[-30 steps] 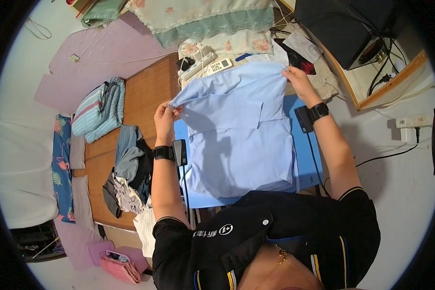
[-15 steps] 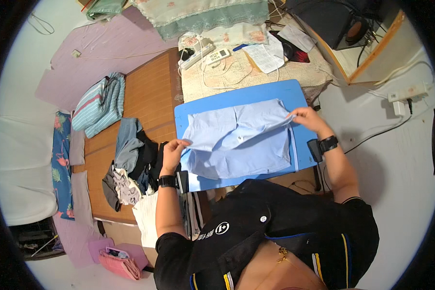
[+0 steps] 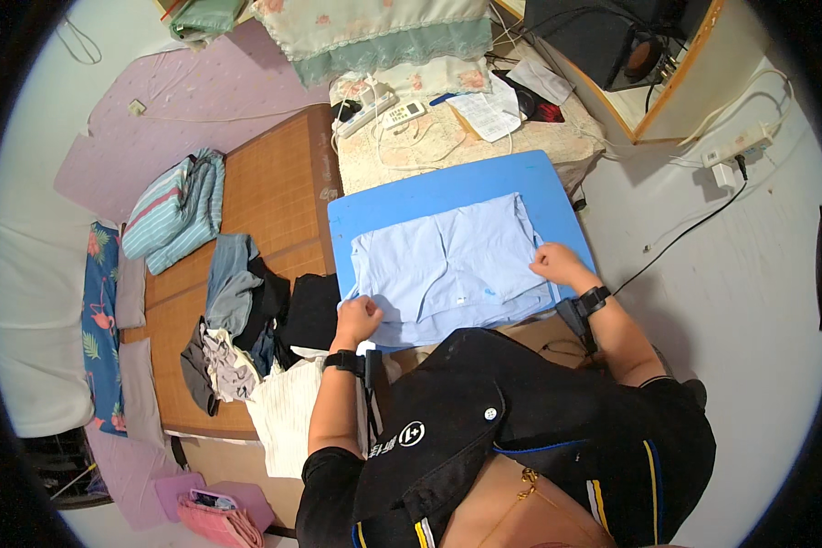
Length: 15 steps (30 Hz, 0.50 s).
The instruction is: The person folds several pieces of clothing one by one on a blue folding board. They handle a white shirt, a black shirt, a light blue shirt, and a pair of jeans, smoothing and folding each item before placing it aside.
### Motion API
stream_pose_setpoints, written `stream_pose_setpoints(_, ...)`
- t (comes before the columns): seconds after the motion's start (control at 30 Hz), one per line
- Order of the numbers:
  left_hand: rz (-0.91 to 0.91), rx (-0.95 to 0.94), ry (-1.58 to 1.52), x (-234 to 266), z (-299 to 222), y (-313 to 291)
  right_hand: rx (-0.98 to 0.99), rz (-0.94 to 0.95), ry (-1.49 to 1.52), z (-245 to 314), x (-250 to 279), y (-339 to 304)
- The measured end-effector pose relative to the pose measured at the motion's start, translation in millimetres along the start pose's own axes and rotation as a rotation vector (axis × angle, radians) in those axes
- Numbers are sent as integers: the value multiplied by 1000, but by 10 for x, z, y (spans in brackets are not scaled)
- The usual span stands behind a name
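A light blue shirt [image 3: 438,256] lies folded over on itself on a blue tabletop [image 3: 484,173]. Its upper layer reaches nearly to the near edge, with a strip of the lower layer showing beyond it. My left hand [image 3: 360,320] is closed at the near left corner of the cloth, fingers curled and partly hidden. At the right side, my right hand [image 3: 560,263] pinches the shirt's edge. Small white and blue marks show near the front fold. Both wrists wear black bands.
Left of the table, a bed [image 3: 269,173] with a brown mat holds a pile of dark clothes [image 3: 315,315], jeans [image 3: 231,274] and a striped folded quilt [image 3: 175,210]. Behind the table, a cloth-covered surface carries a power strip [image 3: 365,114], a remote [image 3: 405,114] and papers [image 3: 489,111].
Both hands have come toward me, bringing the raised layer of the shirt down over the lower part. The cloth now lies flatter. The whole view has shifted slightly.
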<state>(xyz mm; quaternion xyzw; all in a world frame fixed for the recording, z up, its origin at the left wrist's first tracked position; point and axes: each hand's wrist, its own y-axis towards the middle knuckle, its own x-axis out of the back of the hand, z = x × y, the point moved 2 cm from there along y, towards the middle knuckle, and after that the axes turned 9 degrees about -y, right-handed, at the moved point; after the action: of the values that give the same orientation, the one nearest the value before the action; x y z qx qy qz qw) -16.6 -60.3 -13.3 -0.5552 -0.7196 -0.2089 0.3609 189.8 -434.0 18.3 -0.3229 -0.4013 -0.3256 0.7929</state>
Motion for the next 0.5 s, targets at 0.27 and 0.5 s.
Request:
stream_pose_setpoints(0.27, -81, -378, 127, -358, -274, 53, 64, -192, -429, 463, -560, -356)
stream_pose_setpoints(0.5, 113, -287, 272, -674, -258, -87, -84, -529, -545, 204, -546, -309)
